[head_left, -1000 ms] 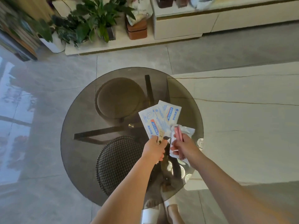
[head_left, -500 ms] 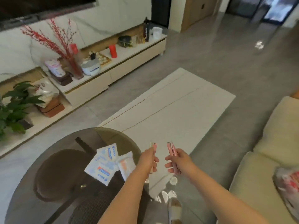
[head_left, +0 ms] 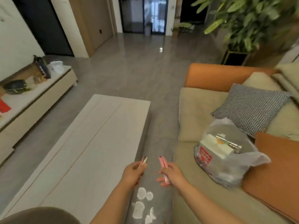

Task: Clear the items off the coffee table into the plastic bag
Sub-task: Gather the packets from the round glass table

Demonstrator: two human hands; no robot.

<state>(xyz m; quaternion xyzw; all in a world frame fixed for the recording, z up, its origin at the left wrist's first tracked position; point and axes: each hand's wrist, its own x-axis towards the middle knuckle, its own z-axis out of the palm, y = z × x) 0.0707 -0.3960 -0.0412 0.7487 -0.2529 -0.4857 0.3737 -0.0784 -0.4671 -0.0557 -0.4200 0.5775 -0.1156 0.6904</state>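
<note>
Floor (head_left: pixel 159 143) separates coffee table (head_left: pixel 90 143) edge from, seemingly, sofa (head_left: pixel 194 120).

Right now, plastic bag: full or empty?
Partly full: the plastic bag on the sofa shows a white box through its film.

Home living room — sofa (head_left: pixel 202 113), coffee table (head_left: pixel 97 143).

we count two hands: left hand (head_left: pixel 131 173), right hand (head_left: pixel 173 174). two pink sticks: one (head_left: pixel 143 161) in left, one (head_left: pixel 163 164) in right. one plastic bag (head_left: pixel 226 164). one checked cushion (head_left: pixel 252 109). one white table (head_left: pixel 90 143).
</note>
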